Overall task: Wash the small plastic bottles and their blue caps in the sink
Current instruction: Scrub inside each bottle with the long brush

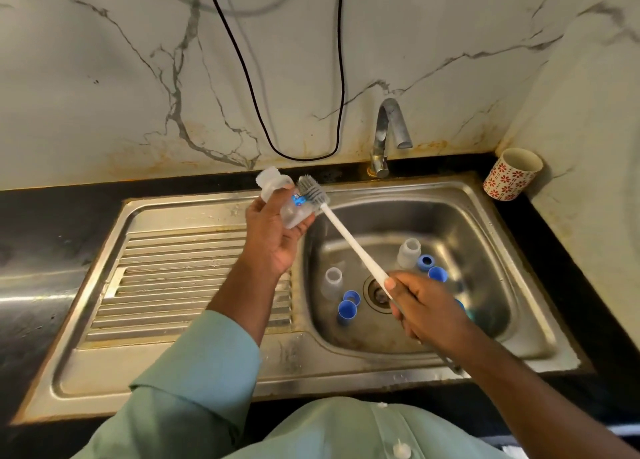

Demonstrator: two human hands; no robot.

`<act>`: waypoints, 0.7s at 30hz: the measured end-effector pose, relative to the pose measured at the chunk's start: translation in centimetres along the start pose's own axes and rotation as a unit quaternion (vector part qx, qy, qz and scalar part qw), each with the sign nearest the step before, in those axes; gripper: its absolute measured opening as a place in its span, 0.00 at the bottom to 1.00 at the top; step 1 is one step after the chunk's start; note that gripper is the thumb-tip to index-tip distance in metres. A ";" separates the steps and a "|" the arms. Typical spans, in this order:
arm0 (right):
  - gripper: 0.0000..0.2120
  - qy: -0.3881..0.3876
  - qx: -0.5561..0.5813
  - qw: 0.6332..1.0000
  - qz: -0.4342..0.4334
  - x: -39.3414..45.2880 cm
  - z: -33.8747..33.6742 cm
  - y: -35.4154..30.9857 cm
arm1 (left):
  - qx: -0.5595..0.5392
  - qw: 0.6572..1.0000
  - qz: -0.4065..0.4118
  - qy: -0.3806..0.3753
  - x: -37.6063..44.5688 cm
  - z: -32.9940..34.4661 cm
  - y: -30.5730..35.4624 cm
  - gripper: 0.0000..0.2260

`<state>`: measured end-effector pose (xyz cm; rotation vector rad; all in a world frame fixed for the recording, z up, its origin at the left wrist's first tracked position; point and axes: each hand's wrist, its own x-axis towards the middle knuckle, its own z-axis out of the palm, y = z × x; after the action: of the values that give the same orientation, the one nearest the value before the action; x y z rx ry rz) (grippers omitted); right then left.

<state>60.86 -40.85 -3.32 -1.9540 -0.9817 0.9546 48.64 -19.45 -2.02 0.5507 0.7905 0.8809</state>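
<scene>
Lower centre of the frame: your pale green shirt (346,431) fills the bottom edge, with a rolled sleeve (194,365) on your left arm.

Right of centre: your right hand (420,311) is clenched around the lower end of the bottle brush (349,240), thumb pressed along its white handle. The handle runs diagonally up and left across the sink (540,323). Its grey bristle head lies against the side of the held bottle, outside it.

Centre: your left hand (273,231) is raised over the boundary between the ribbed drainboard (173,275) and the basin. Its fingers wrap the body of one clear plastic bottle (277,190), which is tilted with its open neck pointing to the upper left. A blue mark shows on its side.

In the basin: two more uncapped bottles stand upright, one bottle left of the drain (331,283) and one bottle right of the drain (408,253). Two blue caps (349,306) lie just beside the left one; two further caps (431,268) lie beside the right one. Something blue shows behind your right hand; it is hidden and cannot be identified.

Far edge: the faucet (386,136) stands behind the basin. A patterned cup (512,174) stands on the black counter in the upper right corner. A black cable (341,77) hangs against the marble wall.
</scene>
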 end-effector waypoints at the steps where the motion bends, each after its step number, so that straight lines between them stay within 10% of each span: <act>1: 0.13 -0.005 -0.016 1.000 0.005 -0.4 -0.1 0.3 | 0.022 1.000 0.007 0.000 -0.1 0.0 0.2 0.39; 11: 0.13 0.005 -0.002 1.000 -0.008 -0.4 0.0 0.0 | 0.089 0.996 -0.010 0.003 -1.2 0.0 0.0 0.17; 21: 0.11 0.017 -0.013 0.999 -0.028 -0.7 0.3 0.4 | 0.104 0.995 0.004 -0.002 -1.2 0.3 -1.4 0.31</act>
<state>60.42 -41.56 -3.64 -1.9463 -1.0286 0.8777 49.03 -21.19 -2.41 0.7377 0.8831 0.8092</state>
